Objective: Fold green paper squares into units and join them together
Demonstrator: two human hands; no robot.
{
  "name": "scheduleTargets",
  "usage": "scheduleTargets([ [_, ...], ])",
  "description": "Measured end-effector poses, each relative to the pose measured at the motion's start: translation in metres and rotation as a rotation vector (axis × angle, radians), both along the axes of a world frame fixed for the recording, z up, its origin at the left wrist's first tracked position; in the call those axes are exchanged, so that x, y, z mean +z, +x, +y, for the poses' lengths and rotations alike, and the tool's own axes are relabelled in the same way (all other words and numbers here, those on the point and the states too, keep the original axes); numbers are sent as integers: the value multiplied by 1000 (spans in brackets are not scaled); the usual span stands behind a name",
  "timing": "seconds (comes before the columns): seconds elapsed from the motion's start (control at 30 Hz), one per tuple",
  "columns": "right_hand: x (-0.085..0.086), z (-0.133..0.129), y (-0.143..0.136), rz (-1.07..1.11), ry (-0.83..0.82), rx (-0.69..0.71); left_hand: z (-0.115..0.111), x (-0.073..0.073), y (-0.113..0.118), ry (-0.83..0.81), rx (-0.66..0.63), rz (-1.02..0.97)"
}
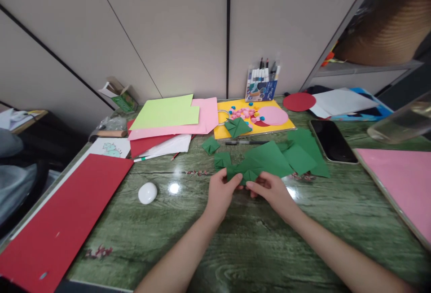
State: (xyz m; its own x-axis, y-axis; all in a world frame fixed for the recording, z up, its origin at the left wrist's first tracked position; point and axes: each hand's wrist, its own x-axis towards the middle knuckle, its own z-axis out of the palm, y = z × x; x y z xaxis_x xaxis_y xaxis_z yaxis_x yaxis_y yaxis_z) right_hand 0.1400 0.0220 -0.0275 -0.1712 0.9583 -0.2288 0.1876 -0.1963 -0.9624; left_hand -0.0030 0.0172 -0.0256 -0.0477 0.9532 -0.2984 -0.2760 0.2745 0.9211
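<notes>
Left hand: my left hand (220,193) has fingers curled, pinching the left edge of the small folded green piece (243,174).
Right hand: my right hand (271,188) is pinched on the same piece from the right, thumb on top.
Green piece: just off the green table (235,239), right in front of the big green sheet (269,158).
Other green folds: one (211,145) back-left of the sheet, another (237,126) on the yellow card (220,127) behind it.
Phone (332,140): just right of the sheet.
White pebble thing (147,193): well left of the sheet.
Marker pack (261,80): behind the sheet, by the wall.
</notes>
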Motion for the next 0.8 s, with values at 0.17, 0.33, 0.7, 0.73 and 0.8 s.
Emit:
scheduleTargets([
  [0.17,-5,1,1,43,-48,11,0,5,0,-8,-4,-11],
  [0.33,-9,0,1,90,-75,7,0,6,0,8,-36,11],
  [0.7,-2,3,4,103,-12,71,0,3,0,-2,18,1],
  [0.73,-2,3,4,104,-12,60,0,4,0,-19,16,-20],
  [0.8,-4,3,3,107,-17,36,0,5,0,-49,-1,-65],
])
